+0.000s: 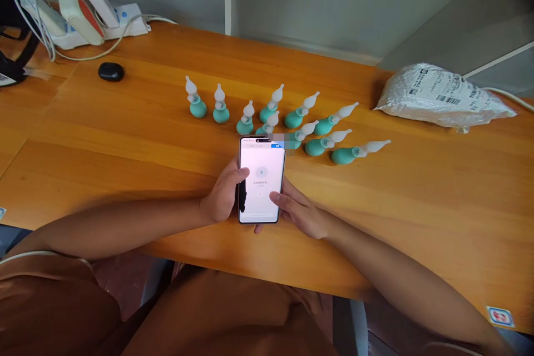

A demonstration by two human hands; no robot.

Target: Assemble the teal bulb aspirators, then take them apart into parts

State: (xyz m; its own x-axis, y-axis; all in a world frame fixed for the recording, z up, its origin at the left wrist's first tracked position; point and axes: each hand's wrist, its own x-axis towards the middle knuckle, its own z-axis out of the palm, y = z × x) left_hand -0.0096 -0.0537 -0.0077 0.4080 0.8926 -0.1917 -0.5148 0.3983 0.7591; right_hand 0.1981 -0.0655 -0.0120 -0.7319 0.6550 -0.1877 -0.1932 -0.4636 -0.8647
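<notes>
A smartphone with a bright, mostly white screen is held upright in front of me, over the front part of the table. My left hand grips its left edge, thumb over the screen's side. From the right, my right hand closes round the other edge, and its thumb rests on the lower right of the screen. The other fingers are mostly hidden behind the phone. Just beyond it stand several green squeeze bulbs with white tips, such as one at the left and one at the right. The phone's top partly covers the nearest ones.
The wooden table runs up to a grey partition. A plastic-wrapped package lies at the back right. At the back left are a power strip with plugs and cables, a white-and-red device and a small black case.
</notes>
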